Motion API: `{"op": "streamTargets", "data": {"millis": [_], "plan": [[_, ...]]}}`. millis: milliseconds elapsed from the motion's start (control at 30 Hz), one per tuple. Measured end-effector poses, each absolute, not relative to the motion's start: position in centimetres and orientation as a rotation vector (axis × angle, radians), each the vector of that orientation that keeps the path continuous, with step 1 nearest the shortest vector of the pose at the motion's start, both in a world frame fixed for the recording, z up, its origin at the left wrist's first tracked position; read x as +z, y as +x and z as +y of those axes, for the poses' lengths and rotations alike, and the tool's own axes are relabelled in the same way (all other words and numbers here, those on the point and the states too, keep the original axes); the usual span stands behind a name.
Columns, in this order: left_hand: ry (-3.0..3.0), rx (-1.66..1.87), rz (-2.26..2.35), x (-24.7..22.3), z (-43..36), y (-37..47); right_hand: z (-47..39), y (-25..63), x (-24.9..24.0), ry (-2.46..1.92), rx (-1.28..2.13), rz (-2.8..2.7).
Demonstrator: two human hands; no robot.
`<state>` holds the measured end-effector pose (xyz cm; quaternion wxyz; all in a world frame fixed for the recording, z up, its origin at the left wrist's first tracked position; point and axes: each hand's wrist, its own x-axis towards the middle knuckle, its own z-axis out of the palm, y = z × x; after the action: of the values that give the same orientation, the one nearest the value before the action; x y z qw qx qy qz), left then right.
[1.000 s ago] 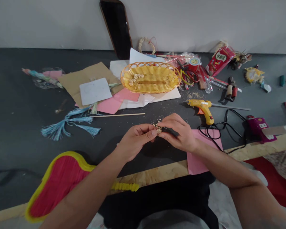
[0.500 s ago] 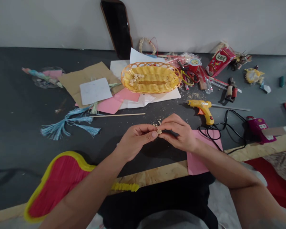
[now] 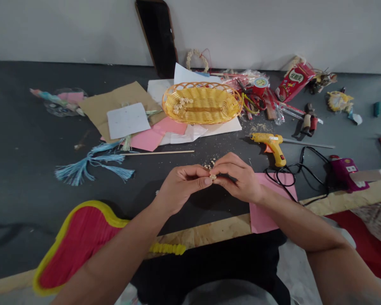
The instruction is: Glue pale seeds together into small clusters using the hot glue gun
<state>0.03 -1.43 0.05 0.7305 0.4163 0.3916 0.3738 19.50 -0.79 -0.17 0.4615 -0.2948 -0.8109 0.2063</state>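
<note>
Between the fingertips of both hands is a small pale beige knobbly piece [image 3: 213, 176], too small to make out fully. My left hand [image 3: 186, 183] pinches it from the left, thumb and forefinger closed. From the other side, my right hand [image 3: 235, 176] closes thumb and fingers on it. Just beyond the fingertips, several tiny beige bits [image 3: 209, 163] lie on the dark table [image 3: 139, 199]. Similar knobbly pieces [image 3: 181, 105] sit at the left end of a yellow woven basket [image 3: 206, 118] behind the hands.
A yellow glue gun [image 3: 274, 148] with a black cable [image 3: 305, 163] lies right, near pink paper [image 3: 260, 216]. At left are a blue tassel [image 3: 90, 163], a thin stick [image 3: 165, 153] and a red-and-yellow shape [image 3: 82, 245]. A phone [image 3: 158, 38] leans at the back beside a red carton [image 3: 294, 81].
Both hands stay together on the small piece. The fingers have shifted slightly around it, the right fingers drawing a little closer together. The whole view has moved very slightly.
</note>
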Motion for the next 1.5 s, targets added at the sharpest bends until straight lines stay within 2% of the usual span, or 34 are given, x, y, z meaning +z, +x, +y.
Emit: {"op": "streamTargets", "data": {"millis": [667, 1500], "plan": [[0.942, 0.889, 0.969, -0.1, -1.5, 0.3, -0.7, 19.9, -0.3, -0.767, 0.461, -1.956], [1.554, 0.922, 1.133, 1.1, -1.6, 0.4, -0.1, 20.2, -0.1, -0.718, 0.301, -2.065]]}}
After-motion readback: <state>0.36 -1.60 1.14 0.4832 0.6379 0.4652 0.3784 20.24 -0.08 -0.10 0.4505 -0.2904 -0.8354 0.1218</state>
